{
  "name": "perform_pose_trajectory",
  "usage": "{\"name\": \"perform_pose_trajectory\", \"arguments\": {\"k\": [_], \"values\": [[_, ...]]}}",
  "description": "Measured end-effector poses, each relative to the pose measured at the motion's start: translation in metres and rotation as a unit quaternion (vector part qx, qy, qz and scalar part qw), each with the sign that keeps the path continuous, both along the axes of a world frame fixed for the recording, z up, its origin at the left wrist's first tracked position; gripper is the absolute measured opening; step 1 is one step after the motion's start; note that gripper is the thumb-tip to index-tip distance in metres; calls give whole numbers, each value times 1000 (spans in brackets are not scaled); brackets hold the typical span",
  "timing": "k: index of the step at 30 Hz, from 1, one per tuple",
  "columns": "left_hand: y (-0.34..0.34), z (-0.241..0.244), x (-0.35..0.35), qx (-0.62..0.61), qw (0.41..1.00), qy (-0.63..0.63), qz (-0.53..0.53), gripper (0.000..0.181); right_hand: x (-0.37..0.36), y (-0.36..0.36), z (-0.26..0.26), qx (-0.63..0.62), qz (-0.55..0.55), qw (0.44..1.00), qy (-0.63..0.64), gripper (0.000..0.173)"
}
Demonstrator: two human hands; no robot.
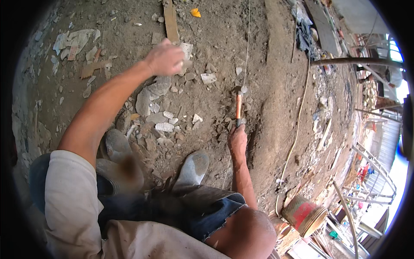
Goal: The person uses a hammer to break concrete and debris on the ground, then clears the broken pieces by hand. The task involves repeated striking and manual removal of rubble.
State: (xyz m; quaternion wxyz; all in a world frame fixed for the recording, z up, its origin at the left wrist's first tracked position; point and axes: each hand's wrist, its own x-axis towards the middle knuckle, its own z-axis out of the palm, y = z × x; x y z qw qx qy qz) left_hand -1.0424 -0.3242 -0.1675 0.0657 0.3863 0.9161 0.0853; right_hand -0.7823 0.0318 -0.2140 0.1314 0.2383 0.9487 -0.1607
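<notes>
My right hand (237,139) is closed around the black grip of a hammer (239,106) with an orange handle. The hammer's head lies low over the soil, next to a taut string (247,42) and a small pale round thing. My left hand (165,59), blurred and with curled fingers, is over the rubble to the left. A pale fragment shows at its fingertips; whether it is held cannot be told. Broken pale pieces (165,127) of tile or plaster lie between my left hand and my boots (192,168).
A flat wooden strip (170,21) lies beyond my left hand. A pale hose or cable (299,123) runs along the ground at the right. At lower right are a bucket (302,215) with a red patch and a metal ladder-like frame (375,165). A pole (355,61) juts in from the right.
</notes>
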Motion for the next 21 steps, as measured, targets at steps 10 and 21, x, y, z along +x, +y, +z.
{"name": "perform_pose_trajectory", "arguments": {"k": [10,21], "values": [[-68,46,3,252,907,81,327,46,91,-1,94,-33,36,998,-35,29],[72,-55,175,-64,939,-254,225,82,-77,-71,214,-291,201,615,705,40]]}}
